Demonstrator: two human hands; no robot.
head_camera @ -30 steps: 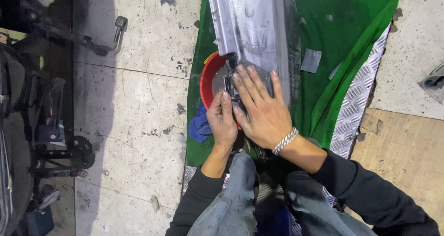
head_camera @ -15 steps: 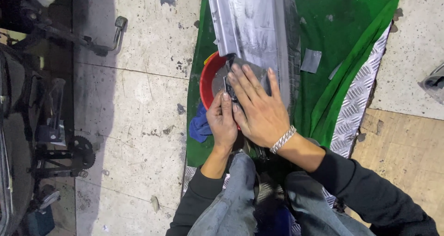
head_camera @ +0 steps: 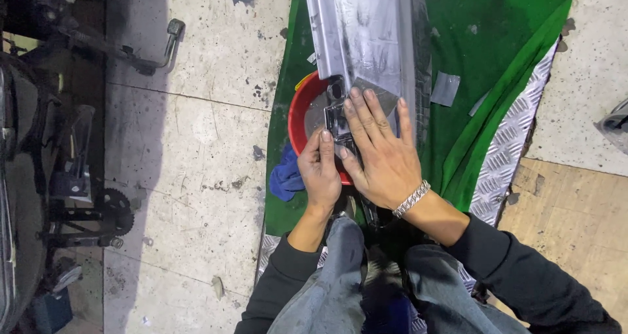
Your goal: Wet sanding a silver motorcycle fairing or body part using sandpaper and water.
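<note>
Hands unmoved: right hand (head_camera: 383, 154) stays spread flat on silver panel (head_camera: 366, 36), left hand (head_camera: 320, 167) pinching its near end over red bowl (head_camera: 299, 121).

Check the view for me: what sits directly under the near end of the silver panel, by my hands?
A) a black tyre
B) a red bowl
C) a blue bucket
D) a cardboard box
B: the curved rim of the red bowl shows beside the left hand, under the silver panel.
</note>
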